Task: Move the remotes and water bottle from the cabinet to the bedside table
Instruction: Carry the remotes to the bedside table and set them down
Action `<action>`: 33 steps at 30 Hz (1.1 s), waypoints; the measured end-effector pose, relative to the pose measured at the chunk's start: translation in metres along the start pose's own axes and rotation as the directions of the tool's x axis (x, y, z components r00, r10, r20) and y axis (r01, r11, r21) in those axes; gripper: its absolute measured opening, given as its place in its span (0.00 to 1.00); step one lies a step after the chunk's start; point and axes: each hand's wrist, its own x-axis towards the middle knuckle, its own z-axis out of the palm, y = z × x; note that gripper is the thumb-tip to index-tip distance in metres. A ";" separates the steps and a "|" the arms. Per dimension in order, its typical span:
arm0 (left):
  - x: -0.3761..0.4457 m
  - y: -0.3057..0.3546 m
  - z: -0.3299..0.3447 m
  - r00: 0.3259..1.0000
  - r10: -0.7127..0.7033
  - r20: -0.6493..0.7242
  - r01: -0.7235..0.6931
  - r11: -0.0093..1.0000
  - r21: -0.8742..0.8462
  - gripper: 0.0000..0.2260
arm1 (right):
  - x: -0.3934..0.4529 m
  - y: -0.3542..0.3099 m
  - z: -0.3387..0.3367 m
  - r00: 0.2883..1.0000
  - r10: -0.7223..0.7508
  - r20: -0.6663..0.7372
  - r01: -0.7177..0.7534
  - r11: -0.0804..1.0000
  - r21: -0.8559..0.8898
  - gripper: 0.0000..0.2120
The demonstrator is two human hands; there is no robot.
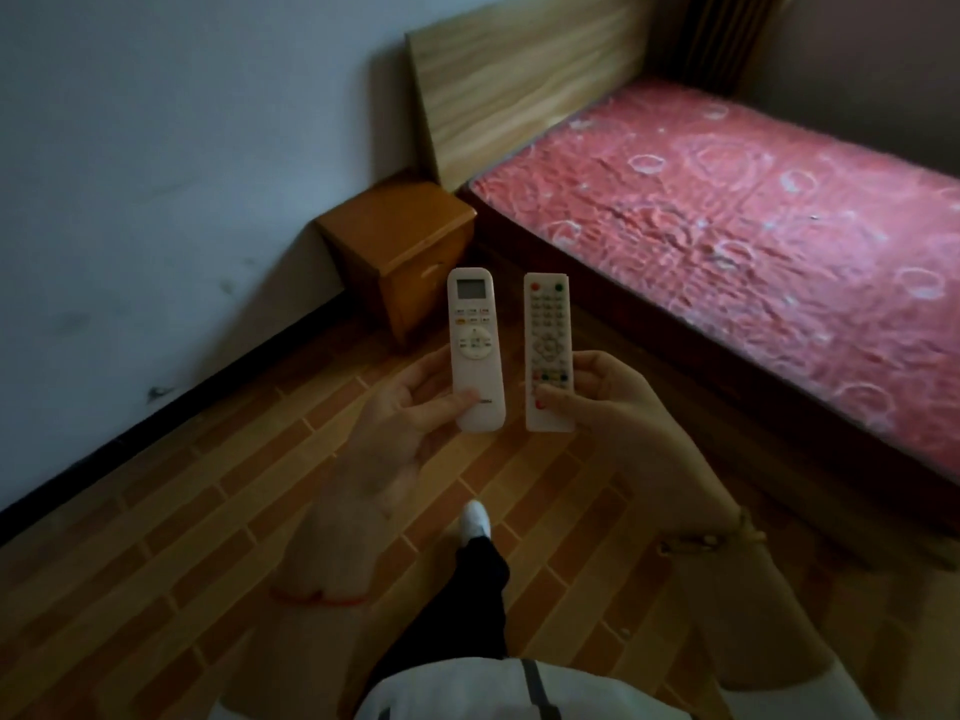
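My left hand (405, 407) holds a white air-conditioner remote (475, 345) with a small screen at its top, buttons facing me. My right hand (602, 402) holds a flatter white TV remote (548, 350) with many small coloured buttons. Both remotes are upright, side by side, held in front of me above the floor. Just beyond them stands the orange-brown wooden bedside table (395, 231), in the corner between the wall and the bed; its top is bare. No water bottle or cabinet is in view.
A bed with a red patterned cover (753, 220) and a light wooden headboard (519, 80) fills the right side. A white wall (156, 148) with a dark baseboard runs along the left. My leg and white shoe (475, 522) are over the brick-patterned floor.
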 end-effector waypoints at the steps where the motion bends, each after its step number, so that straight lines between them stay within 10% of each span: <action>1: 0.017 0.004 -0.002 1.000 0.005 -0.019 -0.005 1.000 -0.007 0.23 | 0.020 -0.003 0.000 1.000 -0.004 0.017 0.005 1.000 -0.007 0.20; 33: 0.569 0.265 -0.084 0.912 0.156 -0.378 -0.194 0.979 -0.064 0.24 | 0.663 -0.245 0.080 0.891 -0.031 0.453 0.076 0.994 -0.082 0.20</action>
